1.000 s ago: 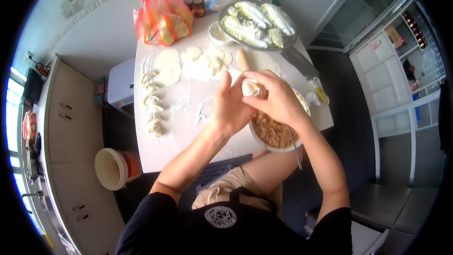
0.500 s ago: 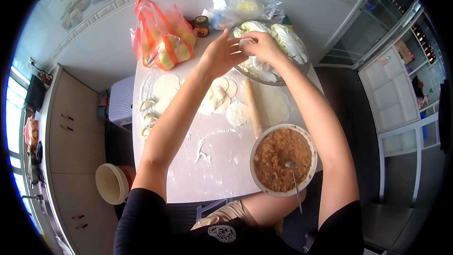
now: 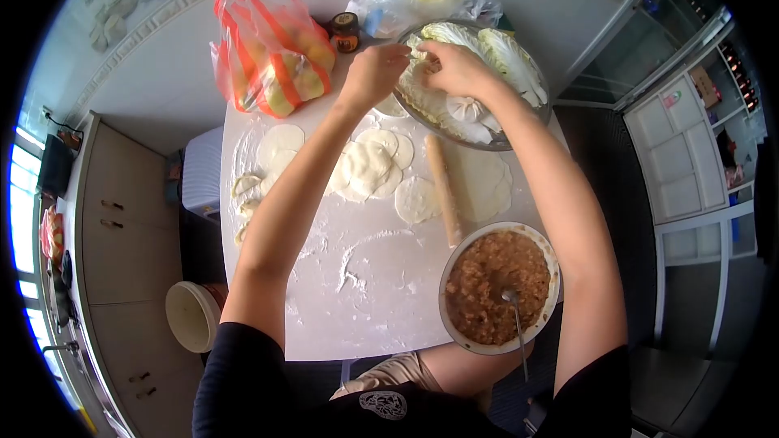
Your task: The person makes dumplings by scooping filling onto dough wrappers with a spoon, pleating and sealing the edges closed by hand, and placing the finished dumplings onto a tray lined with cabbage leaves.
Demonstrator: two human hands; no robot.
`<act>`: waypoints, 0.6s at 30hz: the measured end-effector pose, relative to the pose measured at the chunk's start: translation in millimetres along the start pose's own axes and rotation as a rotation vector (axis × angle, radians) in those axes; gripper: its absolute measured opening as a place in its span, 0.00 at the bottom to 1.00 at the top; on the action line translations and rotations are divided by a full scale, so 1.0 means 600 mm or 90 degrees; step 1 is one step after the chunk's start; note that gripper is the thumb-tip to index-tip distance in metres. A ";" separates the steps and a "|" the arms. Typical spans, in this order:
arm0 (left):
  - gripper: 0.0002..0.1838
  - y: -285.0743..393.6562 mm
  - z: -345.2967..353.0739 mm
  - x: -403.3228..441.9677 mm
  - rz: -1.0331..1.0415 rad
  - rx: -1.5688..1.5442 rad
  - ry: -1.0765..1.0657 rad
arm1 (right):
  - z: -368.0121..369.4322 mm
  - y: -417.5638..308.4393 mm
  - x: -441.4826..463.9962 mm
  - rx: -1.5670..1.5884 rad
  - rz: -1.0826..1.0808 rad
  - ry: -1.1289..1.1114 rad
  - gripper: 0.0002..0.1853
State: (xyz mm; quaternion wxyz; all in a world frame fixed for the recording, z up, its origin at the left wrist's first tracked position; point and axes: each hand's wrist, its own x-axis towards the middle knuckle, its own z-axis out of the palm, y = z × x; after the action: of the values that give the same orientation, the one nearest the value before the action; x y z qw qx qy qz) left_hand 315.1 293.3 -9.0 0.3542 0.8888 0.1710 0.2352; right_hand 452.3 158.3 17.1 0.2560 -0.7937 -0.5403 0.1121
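Note:
My left hand [image 3: 377,75] is closed at the left rim of a round metal tray [image 3: 507,144]; whatever its bent fingertips pinch is hidden. Over the tray my right hand [image 3: 456,70] has its thumb and index finger apart, above a pale cabbage leaf [image 3: 422,97]. More cabbage leaves [image 3: 507,57] line the tray. A pleated white bun [image 3: 466,109] rests on them, just below my right hand. Under my left wrist, a round dough wrapper [image 3: 391,106] lies partly covered on the table.
Overlapping dough wrappers [image 3: 367,164], a rolling pin [image 3: 442,191] on a flat dough sheet [image 3: 484,186], and a bowl of brown filling [image 3: 499,288] with a spoon [image 3: 518,328] occupy the floured table [image 3: 365,316]. A plastic bag of fruit [image 3: 280,65] and dark jar [image 3: 345,32] stand behind.
My left hand has curled its fingers, which were spread before. The whitish thing at my right fingertips no longer shows there. The view has shifted slightly, and the bun shows more fully.

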 end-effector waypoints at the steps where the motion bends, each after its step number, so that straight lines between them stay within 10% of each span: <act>1: 0.18 -0.003 0.011 -0.005 0.063 -0.022 0.047 | -0.005 0.008 0.005 0.050 0.009 -0.016 0.29; 5: 0.21 -0.009 0.034 -0.010 0.239 0.094 0.033 | -0.007 0.018 0.004 0.112 0.054 -0.037 0.25; 18: 0.18 -0.058 -0.092 -0.134 0.032 0.004 0.079 | -0.065 -0.021 -0.109 0.040 -0.072 0.115 0.16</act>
State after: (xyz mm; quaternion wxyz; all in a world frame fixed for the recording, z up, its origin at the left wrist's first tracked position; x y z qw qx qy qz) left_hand 213.6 309.7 -22.1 0.3341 0.8778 0.1708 0.2979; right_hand 434.2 91.1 50.3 0.3343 -0.7601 -0.5555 0.0426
